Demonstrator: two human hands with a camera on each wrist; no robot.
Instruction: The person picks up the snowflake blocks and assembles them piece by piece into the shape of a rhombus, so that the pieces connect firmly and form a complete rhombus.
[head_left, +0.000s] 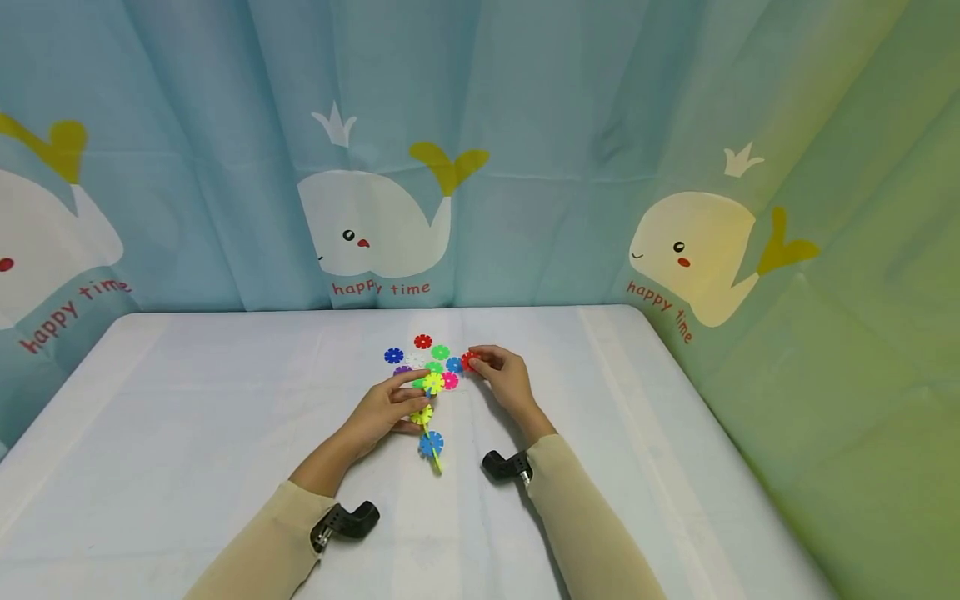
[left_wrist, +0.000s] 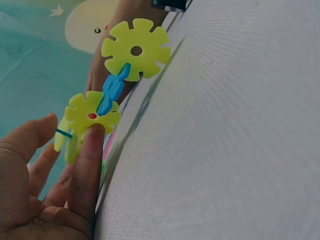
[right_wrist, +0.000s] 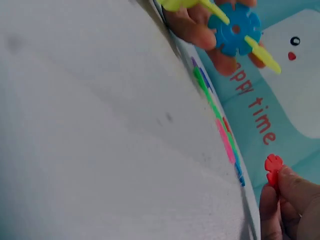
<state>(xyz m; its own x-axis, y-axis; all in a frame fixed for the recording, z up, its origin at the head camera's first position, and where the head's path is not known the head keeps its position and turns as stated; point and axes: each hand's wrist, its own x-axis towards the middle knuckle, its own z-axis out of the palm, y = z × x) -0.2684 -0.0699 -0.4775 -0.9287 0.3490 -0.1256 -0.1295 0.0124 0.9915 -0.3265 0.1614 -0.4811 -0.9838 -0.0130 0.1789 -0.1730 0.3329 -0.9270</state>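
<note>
My left hand (head_left: 384, 414) grips a chain of slotted plastic snowflake discs, yellow and blue by turns. Toward me, the chain ends in a blue disc (head_left: 431, 444) and an edge-on yellow disc (head_left: 437, 465). In the left wrist view, a blue disc (left_wrist: 111, 94) is slotted between two yellow ones, and the yellow disc (left_wrist: 90, 111) lies against a fingertip. Between thumb and fingertips, my right hand (head_left: 508, 382) pinches a red snowflake disc (right_wrist: 272, 167), held up beside the loose discs. Part of the chain is hidden behind the left fingers.
Loose discs lie on the white table (head_left: 225, 433) beyond the left hand: a red one (head_left: 423, 341), a dark blue one (head_left: 393, 356), a green one (head_left: 441, 352), a pink one (head_left: 450, 381) and several others. A whale-print curtain (head_left: 540, 242) hangs behind the table.
</note>
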